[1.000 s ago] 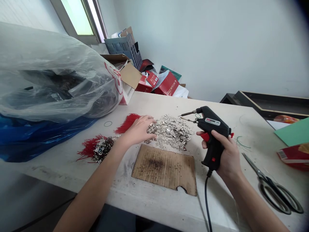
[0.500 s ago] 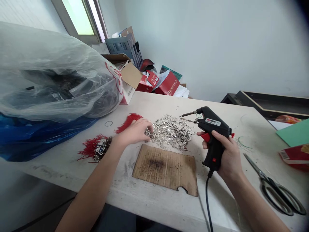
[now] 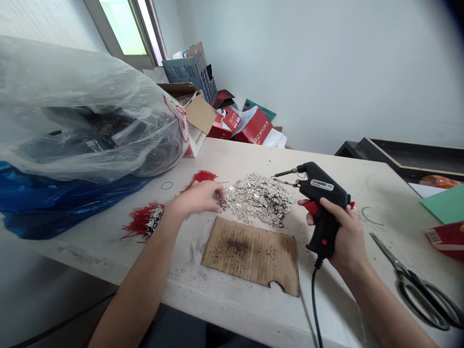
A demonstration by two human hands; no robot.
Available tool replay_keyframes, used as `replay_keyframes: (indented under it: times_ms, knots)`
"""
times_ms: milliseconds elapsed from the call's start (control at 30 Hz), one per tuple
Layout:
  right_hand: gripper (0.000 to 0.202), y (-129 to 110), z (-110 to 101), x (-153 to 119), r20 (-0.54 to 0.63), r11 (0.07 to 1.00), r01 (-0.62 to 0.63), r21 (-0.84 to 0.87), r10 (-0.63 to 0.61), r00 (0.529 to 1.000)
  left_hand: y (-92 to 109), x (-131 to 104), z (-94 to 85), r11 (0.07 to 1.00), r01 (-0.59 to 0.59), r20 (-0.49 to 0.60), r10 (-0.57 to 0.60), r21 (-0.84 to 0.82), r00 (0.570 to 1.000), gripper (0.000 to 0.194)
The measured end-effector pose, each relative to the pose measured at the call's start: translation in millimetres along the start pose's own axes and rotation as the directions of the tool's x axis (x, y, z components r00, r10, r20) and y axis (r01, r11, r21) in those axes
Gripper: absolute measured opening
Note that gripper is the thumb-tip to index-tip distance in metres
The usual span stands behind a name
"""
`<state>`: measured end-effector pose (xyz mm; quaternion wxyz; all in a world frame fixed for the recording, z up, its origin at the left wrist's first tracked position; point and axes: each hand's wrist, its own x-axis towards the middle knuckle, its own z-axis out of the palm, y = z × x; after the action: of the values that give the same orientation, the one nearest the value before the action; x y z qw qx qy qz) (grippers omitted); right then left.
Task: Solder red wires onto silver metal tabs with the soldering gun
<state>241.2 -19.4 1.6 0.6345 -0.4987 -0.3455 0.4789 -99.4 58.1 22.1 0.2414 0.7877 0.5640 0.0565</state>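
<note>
A black soldering gun with a red trigger and twin-pronged tip is gripped in my right hand, its tip aimed left above the far edge of a heap of small silvery metal pieces. My left hand rests at the heap's left side, fingers curled down together; whatever they pinch is hidden. Beyond that hand lies a bundle of red wires. A second red wire bundle, with metal pieces at its ends, sits left of my forearm. Nearer me is a scorched cardboard piece.
Large scissors lie at the right. A bulky clear plastic bag covers the table's left side over a blue bag. Boxes crowd the back edge. The gun's cord hangs toward me.
The view has shifted slightly, moving the table's contents a little right in the picture. My left hand has drawn slightly left and its fingers look more closed. My right hand keeps holding the soldering gun.
</note>
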Motion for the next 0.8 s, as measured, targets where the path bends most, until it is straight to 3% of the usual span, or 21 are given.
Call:
replay_keyframes:
  times_ms: [233,367,500,700,800]
  knots:
    - [0.044,-0.1,1.4,-0.8,-0.002,1.0,-0.004,0.01,0.004,1.0,15.7,4.0,11.0,0.999,-0.007,-0.053,0.009,0.038,0.999,0.003]
    - [0.046,-0.2,1.2,-1.2,-0.01,1.0,-0.018,0.006,0.018,1.0,22.6,3.7,11.2,0.998,-0.018,-0.073,0.022,0.057,0.997,0.014]
    - [0.042,-0.9,1.5,-1.1,-0.026,1.0,-0.006,0.0,0.006,1.0,17.1,0.6,4.3,0.998,-0.039,-0.145,0.044,0.039,0.988,0.01]
    - [0.045,-1.5,1.7,-2.4,-0.017,1.0,-0.015,0.006,0.015,1.0,4.9,-0.2,5.3,1.0,0.023,-0.052,-0.024,-0.014,0.998,0.03]
    - [0.045,-0.6,2.2,-2.2,-0.008,1.0,-0.019,0.007,0.019,1.0,7.5,1.4,10.9,0.999,0.039,-0.036,-0.039,-0.016,0.999,0.026]
